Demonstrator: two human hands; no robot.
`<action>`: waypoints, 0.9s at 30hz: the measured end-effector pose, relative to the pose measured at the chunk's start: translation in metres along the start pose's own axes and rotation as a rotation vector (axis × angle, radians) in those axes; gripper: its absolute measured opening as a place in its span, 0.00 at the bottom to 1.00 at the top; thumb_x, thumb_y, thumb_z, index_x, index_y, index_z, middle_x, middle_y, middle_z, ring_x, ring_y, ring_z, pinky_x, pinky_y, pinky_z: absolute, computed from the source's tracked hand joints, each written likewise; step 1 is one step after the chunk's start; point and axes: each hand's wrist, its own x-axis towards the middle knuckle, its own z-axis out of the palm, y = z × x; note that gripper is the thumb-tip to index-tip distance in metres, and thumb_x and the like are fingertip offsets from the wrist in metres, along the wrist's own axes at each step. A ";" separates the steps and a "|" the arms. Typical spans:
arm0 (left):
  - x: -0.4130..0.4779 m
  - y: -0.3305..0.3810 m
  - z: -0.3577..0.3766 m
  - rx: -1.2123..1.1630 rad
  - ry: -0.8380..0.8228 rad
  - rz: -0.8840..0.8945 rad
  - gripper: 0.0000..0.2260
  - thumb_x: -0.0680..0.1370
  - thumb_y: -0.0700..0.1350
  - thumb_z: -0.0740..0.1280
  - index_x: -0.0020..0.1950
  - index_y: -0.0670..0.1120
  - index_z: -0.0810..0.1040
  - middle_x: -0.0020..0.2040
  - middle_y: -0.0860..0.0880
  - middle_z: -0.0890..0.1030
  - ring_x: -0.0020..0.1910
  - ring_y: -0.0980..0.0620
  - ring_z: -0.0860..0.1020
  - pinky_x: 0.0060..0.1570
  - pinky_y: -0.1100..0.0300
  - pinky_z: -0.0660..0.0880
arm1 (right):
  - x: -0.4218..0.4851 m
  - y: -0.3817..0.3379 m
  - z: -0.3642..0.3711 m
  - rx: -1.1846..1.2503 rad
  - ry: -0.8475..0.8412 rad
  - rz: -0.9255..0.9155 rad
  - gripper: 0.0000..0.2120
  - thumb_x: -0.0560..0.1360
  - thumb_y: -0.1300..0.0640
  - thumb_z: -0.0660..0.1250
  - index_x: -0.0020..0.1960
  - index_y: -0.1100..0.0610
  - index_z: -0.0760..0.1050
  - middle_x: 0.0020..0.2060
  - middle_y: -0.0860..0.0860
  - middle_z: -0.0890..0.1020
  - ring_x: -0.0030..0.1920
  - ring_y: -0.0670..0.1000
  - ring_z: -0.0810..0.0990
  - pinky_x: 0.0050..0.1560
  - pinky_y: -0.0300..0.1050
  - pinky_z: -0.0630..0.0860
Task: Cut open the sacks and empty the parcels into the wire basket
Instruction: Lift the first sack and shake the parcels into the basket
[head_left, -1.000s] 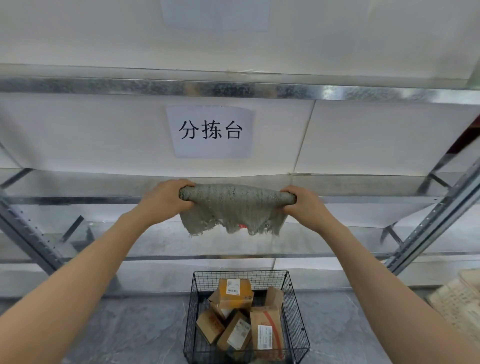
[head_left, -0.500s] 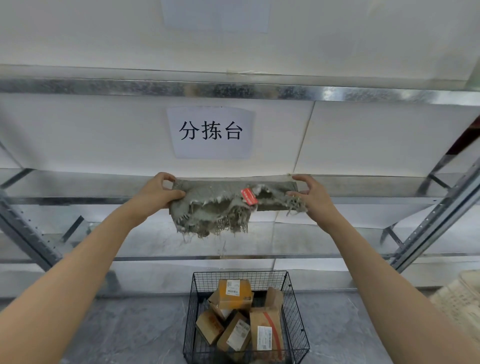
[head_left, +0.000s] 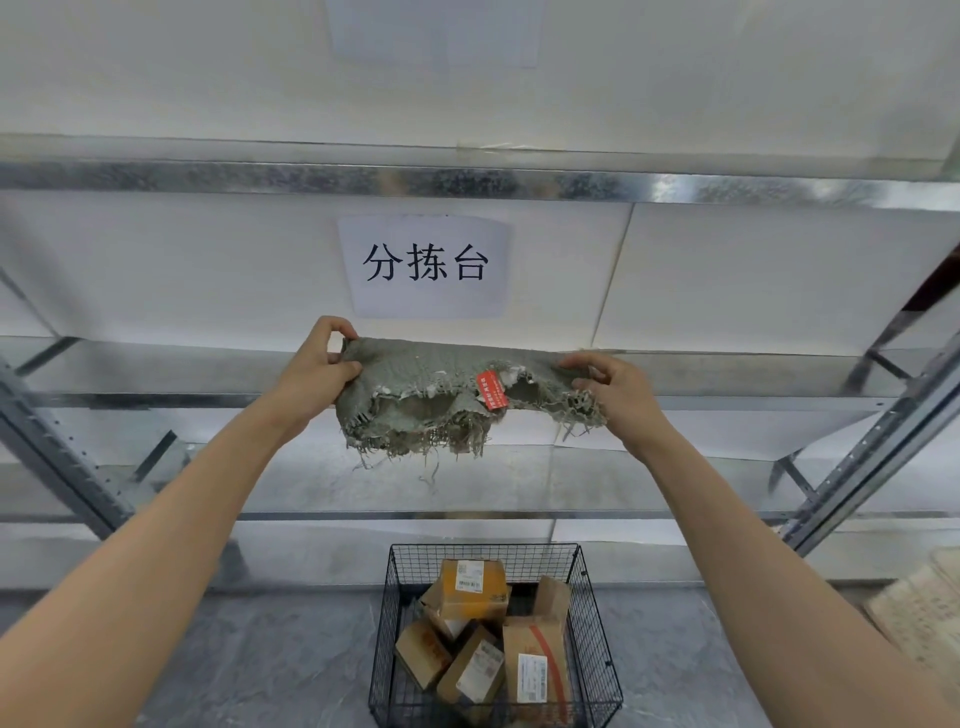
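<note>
Fingers (head_left: 349, 368) of the left hand (head_left: 311, 376) and right hand (head_left: 621, 392) pinch the frayed sack (head_left: 415, 389) under the sign (head_left: 426, 265) reading 分拣台.

This is a parcel sorting station in a warehouse or courier depot. A paper sign (head_left: 426, 265) taped to the white wall panels (head_left: 753, 275) reads 分拣台, "sorting table". In front of the wall stands a galvanised steel rack (head_left: 467, 179) with bare metal shelves and perforated uprights slanting at left and right. Near, on the grey stone-look floor (head_left: 260, 649), a black wire basket (head_left: 483, 546) holds taped cardboard parcels (head_left: 472, 582) with barcoded shipping labels. A frayed grey woven sack (head_left: 415, 379) bearing a red tag (head_left: 492, 391) is up at shelf height.
</note>
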 end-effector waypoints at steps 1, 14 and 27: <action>-0.001 0.000 0.000 0.005 0.005 0.004 0.17 0.79 0.33 0.58 0.45 0.56 0.68 0.38 0.45 0.75 0.30 0.52 0.72 0.24 0.64 0.71 | 0.000 0.000 0.001 -0.001 0.002 0.002 0.17 0.74 0.74 0.62 0.43 0.52 0.79 0.42 0.46 0.81 0.45 0.45 0.78 0.49 0.39 0.75; -0.048 -0.013 0.005 0.178 0.018 0.023 0.11 0.75 0.39 0.69 0.53 0.53 0.76 0.46 0.49 0.77 0.42 0.52 0.77 0.37 0.64 0.75 | -0.012 0.002 0.011 -0.098 -0.181 -0.045 0.18 0.73 0.68 0.69 0.60 0.53 0.76 0.48 0.49 0.78 0.40 0.40 0.77 0.43 0.34 0.76; -0.116 -0.037 -0.043 0.268 0.225 -0.001 0.18 0.74 0.39 0.70 0.57 0.56 0.69 0.54 0.55 0.73 0.46 0.55 0.77 0.36 0.69 0.75 | -0.030 -0.015 0.070 -0.099 -0.377 -0.139 0.25 0.72 0.68 0.69 0.67 0.53 0.72 0.57 0.51 0.77 0.51 0.49 0.75 0.54 0.42 0.73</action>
